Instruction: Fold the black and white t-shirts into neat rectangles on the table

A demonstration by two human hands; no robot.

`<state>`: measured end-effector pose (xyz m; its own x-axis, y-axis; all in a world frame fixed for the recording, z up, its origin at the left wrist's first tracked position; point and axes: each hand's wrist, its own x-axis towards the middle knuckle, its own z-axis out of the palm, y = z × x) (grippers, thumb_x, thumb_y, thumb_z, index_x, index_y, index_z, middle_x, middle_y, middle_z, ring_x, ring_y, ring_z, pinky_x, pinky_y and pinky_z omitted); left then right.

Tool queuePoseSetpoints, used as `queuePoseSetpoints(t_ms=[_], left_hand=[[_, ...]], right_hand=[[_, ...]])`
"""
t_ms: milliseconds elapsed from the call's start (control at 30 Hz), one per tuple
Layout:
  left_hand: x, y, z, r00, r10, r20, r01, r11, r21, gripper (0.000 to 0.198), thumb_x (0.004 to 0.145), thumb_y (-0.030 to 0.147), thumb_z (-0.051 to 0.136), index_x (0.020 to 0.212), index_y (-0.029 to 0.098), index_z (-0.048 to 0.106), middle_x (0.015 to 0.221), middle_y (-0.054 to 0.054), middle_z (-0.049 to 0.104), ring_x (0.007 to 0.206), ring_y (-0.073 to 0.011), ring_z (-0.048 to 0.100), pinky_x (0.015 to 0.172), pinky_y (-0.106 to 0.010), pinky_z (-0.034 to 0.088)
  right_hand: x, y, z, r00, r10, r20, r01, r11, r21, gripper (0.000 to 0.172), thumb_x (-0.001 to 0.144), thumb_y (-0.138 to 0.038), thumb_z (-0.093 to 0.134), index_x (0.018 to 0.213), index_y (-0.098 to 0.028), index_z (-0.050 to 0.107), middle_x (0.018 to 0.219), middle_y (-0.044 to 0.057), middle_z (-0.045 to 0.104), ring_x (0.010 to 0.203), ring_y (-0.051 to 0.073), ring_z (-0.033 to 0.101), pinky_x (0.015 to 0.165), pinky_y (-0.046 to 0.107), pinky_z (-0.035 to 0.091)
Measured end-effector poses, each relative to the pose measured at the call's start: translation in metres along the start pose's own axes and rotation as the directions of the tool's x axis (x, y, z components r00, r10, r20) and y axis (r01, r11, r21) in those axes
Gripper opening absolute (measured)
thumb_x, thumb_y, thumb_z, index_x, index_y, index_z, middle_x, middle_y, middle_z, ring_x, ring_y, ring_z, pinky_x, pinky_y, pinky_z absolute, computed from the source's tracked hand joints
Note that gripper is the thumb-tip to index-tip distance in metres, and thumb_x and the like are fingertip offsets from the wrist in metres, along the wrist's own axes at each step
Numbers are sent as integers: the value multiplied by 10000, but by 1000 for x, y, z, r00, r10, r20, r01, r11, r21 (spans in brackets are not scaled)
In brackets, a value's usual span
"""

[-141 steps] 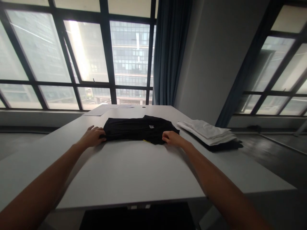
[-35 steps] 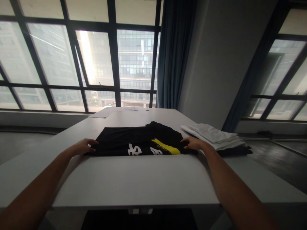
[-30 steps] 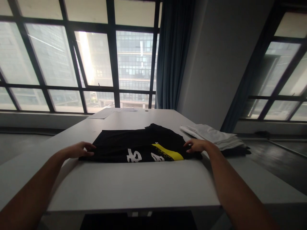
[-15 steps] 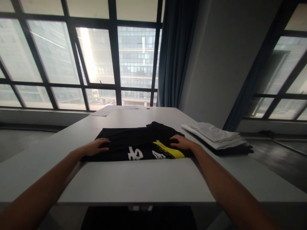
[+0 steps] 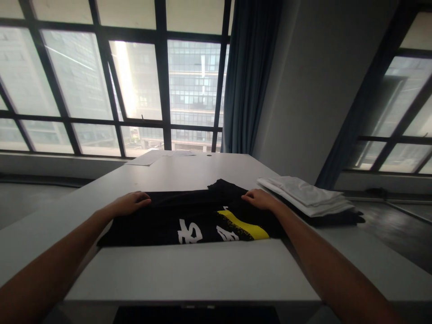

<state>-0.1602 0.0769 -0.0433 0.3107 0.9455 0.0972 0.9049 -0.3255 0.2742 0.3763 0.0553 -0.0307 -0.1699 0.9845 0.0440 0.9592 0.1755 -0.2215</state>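
Observation:
A black T-shirt (image 5: 162, 216) with white lettering and a yellow stripe lies folded lengthwise on the white table. My left hand (image 5: 132, 202) is at its far left corner, fingers together and closed on the cloth edge. At the far right part, beside what looks like a sleeve, my right hand (image 5: 259, 198) pinches the fabric between thumb and fingers. The thumb of my left hand is mostly hidden. Both forearms reach in from the bottom corners of the view.
On the right of the white table (image 5: 195, 274) is a stack of folded white clothes (image 5: 303, 193) over dark fabric (image 5: 337, 219). Sheets of paper (image 5: 145, 158) lie at the far left end. Behind are windows and a blue curtain (image 5: 246, 90).
The T-shirt sits nearer the table's front edge in the view. My hands have gone from resting with fingers spread on the cloth to gripping near its far edge.

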Motion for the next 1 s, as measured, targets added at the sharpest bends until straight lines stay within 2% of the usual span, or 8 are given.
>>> queuePoseSetpoints(t_ms=[167,333,500,567,667,767,867,1000], left_hand=[[41,-35,10,999,-31,-43,38,986,163,659,849,648,362,1243,215,665,1333,-136,633,1229,-343,566,1002,-476,451],[57,-56,24,995,-6,-100,21,988,154,649,828,561,416,1312,189,634,1333,-127,636,1237,-317,570,1037,-421,445],[51,-40,17,979,-15,-202,47,986,157,463,806,441,484,1155,257,727,1114,-67,714,1032,-298,653,894,-384,504],[45,-26,11,950,-79,-303,124,983,135,390,832,409,467,1053,270,756,1091,-45,708,985,-293,658,823,-373,511],[38,-7,3,857,-143,-495,217,972,94,363,875,388,443,1015,277,759,1097,-30,689,1000,-277,642,778,-345,505],[34,-3,-6,798,-133,-588,236,966,101,352,880,363,451,1041,289,755,1085,-33,683,1073,-267,603,814,-329,505],[34,-13,-14,837,-75,-541,171,977,129,341,848,375,481,1007,274,766,1102,-48,692,1099,-291,585,908,-373,501],[28,-28,-19,955,100,-278,-92,995,42,315,764,449,546,858,246,769,1099,-60,730,1053,-303,635,998,-410,479]], right_hand=[[64,-7,12,998,-17,-55,11,995,-100,320,954,-348,505,1104,-209,751,1207,90,708,1087,228,651,915,283,466],[125,-17,19,999,-28,-38,23,992,-124,368,880,-241,601,1232,-198,701,1461,97,529,1301,257,528,1075,298,398],[163,-22,24,998,9,57,-4,996,-90,661,741,-143,694,1384,-247,582,1267,72,675,1152,238,631,973,282,475],[170,-25,22,997,62,51,-57,994,-95,615,709,-124,708,1307,-254,645,1176,70,705,1081,244,655,920,290,494],[169,-32,9,986,128,-109,-142,981,-132,438,772,-164,654,1206,-213,688,1256,130,631,1099,294,627,914,352,481],[153,-40,-9,896,149,-417,-215,970,-114,418,846,-207,545,1257,-184,617,1310,161,552,1057,293,615,882,378,468],[122,-41,-23,858,76,-508,-196,963,-187,325,808,-225,577,1118,-169,657,1246,159,584,1079,308,568,890,389,437],[72,-29,-26,973,-29,-228,-24,973,-228,172,701,-151,627,863,-182,675,1035,94,690,1003,265,583,839,324,423]])
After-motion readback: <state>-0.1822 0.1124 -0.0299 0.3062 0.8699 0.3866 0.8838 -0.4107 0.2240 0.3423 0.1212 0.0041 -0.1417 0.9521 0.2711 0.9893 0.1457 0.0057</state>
